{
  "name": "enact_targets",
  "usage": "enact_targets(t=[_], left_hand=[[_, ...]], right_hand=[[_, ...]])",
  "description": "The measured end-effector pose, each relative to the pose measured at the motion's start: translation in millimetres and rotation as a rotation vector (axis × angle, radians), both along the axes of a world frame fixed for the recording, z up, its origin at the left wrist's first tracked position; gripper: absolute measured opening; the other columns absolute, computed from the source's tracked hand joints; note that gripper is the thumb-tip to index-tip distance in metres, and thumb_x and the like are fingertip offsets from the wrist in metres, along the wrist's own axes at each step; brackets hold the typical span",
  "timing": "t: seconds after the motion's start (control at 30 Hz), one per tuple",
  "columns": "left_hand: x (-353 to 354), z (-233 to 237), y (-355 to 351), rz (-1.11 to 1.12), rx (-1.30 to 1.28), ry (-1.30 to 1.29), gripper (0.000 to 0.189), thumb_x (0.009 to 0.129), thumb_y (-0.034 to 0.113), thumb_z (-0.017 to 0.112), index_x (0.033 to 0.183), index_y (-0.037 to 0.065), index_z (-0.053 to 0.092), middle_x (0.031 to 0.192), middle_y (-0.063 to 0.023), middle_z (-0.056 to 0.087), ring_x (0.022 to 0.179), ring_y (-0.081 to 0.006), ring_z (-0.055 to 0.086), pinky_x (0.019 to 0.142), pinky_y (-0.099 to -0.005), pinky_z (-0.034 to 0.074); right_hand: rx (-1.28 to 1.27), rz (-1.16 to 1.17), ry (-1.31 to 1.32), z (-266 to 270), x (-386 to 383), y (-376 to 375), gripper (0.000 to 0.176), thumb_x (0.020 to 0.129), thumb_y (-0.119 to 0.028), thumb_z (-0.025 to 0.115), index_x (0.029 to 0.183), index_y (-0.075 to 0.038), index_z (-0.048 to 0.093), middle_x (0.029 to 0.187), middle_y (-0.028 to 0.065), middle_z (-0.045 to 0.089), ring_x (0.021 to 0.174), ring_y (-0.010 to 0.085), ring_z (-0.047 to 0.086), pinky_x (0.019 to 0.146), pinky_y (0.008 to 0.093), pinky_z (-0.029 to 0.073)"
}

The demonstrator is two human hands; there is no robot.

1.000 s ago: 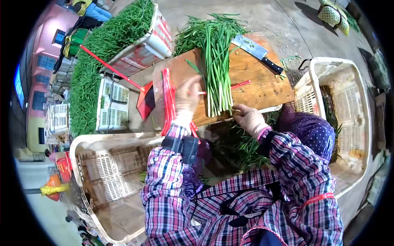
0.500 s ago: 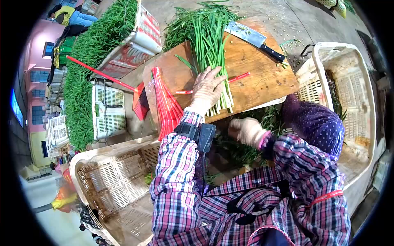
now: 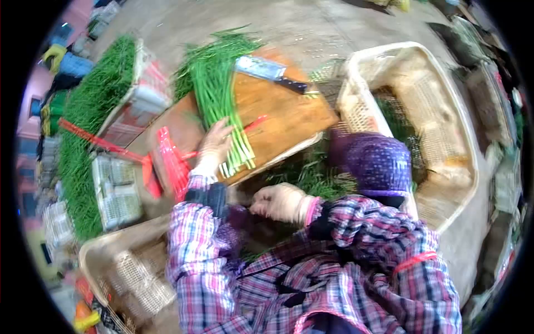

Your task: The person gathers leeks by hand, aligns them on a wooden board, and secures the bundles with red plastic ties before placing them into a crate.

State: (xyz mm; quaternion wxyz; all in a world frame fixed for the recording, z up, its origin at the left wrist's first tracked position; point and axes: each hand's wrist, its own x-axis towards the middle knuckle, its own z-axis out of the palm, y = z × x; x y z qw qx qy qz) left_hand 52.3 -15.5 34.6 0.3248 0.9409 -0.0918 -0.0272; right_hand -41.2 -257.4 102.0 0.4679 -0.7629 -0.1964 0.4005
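Observation:
My left hand (image 3: 216, 143) lies with fingers spread over the lower stalks of a bundle of chives (image 3: 214, 94), pale cut ends toward me. The bundle rests on a wooden board (image 3: 289, 119). A red strip (image 3: 257, 122) runs across the board beneath the stalks. Beside my left wrist lies a stack of red strips (image 3: 172, 162). My right hand (image 3: 278, 201), smeared by motion, is held in front of my body below the board's near edge, its fingers curled. What they hold, if anything, is hidden. A cleaver (image 3: 270, 72) lies flat on the far part of the board.
A pale plastic crate (image 3: 445, 183) with greens inside stands at right, another crate (image 3: 125, 236) at near left. Piled greens (image 3: 92, 94) and a red-handled tool (image 3: 100, 143) are farther left. Near my right forearm, a purple dotted cover (image 3: 378, 158) sits above loose leaves (image 3: 317, 178).
The whole view has swung, so the board and crates appear farther left and lower. My left hand stays on the chives. My right hand has come nearer my left wrist.

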Motion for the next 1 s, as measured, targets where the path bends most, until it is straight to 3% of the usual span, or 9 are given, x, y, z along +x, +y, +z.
enact_targets(t=[0.2, 0.27, 0.47, 0.6, 0.73, 0.8, 0.87, 0.93, 1.0], left_hand=[[20.0, 17.5, -9.1, 0.108, 0.131, -0.388, 0.024, 0.084, 0.013, 0.059, 0.107, 0.009, 0.064, 0.125, -0.0107, 0.055, 0.122, -0.0327, 0.044, 0.104, -0.0384, 0.033], [25.2, 50.9, -32.0, 0.171, -0.029, -0.342, 0.017, 0.086, 0.018, 0.058, 0.095, 0.005, 0.065, 0.101, -0.0092, 0.064, 0.097, -0.0269, 0.058, 0.087, -0.0359, 0.045], [51.0, 114.8, -127.1, 0.334, -0.717, -0.036, 0.035, 0.09, 0.028, 0.054, 0.063, 0.006, 0.05, 0.059, -0.0022, 0.048, 0.053, -0.0113, 0.046, 0.051, -0.0254, 0.039], [67.1, 146.1, -215.1, 0.259, -0.859, 0.063, 0.04, 0.092, 0.035, 0.052, 0.063, 0.009, 0.046, 0.062, -0.0028, 0.048, 0.054, -0.0133, 0.046, 0.053, -0.0277, 0.041], [91.2, 156.0, -316.7, 0.006, -1.301, 0.34, 0.034, 0.093, 0.035, 0.052, 0.073, 0.008, 0.05, 0.07, -0.0046, 0.048, 0.069, -0.018, 0.05, 0.071, -0.0348, 0.047], [101.6, 155.1, -368.3, -0.065, -1.469, 0.437, 0.031, 0.092, 0.031, 0.054, 0.075, 0.006, 0.055, 0.073, -0.0073, 0.055, 0.071, -0.0211, 0.054, 0.073, -0.04, 0.051], [97.8, 147.0, -402.2, -0.169, -1.625, 0.539, 0.029, 0.091, 0.029, 0.054, 0.076, 0.005, 0.057, 0.076, -0.0101, 0.059, 0.073, -0.0235, 0.059, 0.074, -0.0431, 0.053], [89.7, 136.2, -441.4, -0.098, -1.697, 0.611, 0.028, 0.091, 0.028, 0.054, 0.077, 0.005, 0.059, 0.077, -0.0114, 0.062, 0.074, -0.0244, 0.061, 0.075, -0.0447, 0.054], [91.9, 113.9, -462.3, -0.152, -1.736, 0.719, 0.027, 0.091, 0.028, 0.053, 0.077, 0.005, 0.059, 0.076, -0.0089, 0.062, 0.073, -0.0228, 0.061, 0.073, -0.0433, 0.055]], right_hand=[[0.377, 0.131, -0.308, 37.3, -16.3, -28.8, 0.03, 0.082, -0.038, 0.065, 0.078, -0.008, 0.06, 0.066, 0.015, 0.055, 0.062, 0.0366, 0.053, 0.053, 0.0408, 0.041], [0.465, 0.045, -0.319, 41.5, -18.2, -44.1, 0.026, 0.08, -0.039, 0.065, 0.079, -0.013, 0.063, 0.067, 0.0131, 0.059, 0.063, 0.0354, 0.057, 0.055, 0.0424, 0.044], [0.619, -0.254, -0.072, 75.6, 6.7, -173.1, 0.022, 0.085, -0.025, 0.066, 0.096, -0.007, 0.065, 0.084, 0.0076, 0.066, 0.079, 0.017, 0.062, 0.073, 0.0301, 0.05], [0.243, -0.917, -0.027, 69.0, 26.7, -319.9, 0.022, 0.086, -0.018, 0.065, 0.1, -0.002, 0.064, 0.086, 0.0022, 0.063, 0.078, 0.0101, 0.059, 0.071, 0.0241, 0.05], [-0.138, -1.224, 0.1, -11.0, 13.7, -463.8, 0.026, 0.087, -0.019, 0.063, 0.107, -0.003, 0.062, 0.078, 0.0017, 0.062, 0.066, 0.0091, 0.055, 0.061, 0.0228, 0.049], [-0.545, -0.991, 0.121, -56.3, -9.7, -504.7, 0.039, 0.082, -0.032, 0.068, 0.11, -0.006, 0.063, 0.085, 0.0068, 0.065, 0.07, 0.0146, 0.058, 0.063, 0.0276, 0.049], [-0.753, -0.834, 0.451, -74.9, -31.7, -499.6, 0.048, 0.079, -0.041, 0.068, 0.11, -0.006, 0.064, 0.093, 0.0126, 0.067, 0.084, 0.0217, 0.062, 0.074, 0.0334, 0.05], [-0.95, -0.49, 0.383, -105.6, -42.6, -492.7, 0.055, 0.076, -0.048, 0.067, 0.11, -0.005, 0.064, 0.103, 0.0166, 0.065, 0.096, 0.0282, 0.061, 0.084, 0.0372, 0.047], [-1.03, -0.437, 0.507, -133.8, -42.3, -481.8, 0.067, 0.073, -0.054, 0.067, 0.112, 0.0, 0.062, 0.116, 0.0186, 0.06, 0.106, 0.0303, 0.058, 0.091, 0.0383, 0.044]])
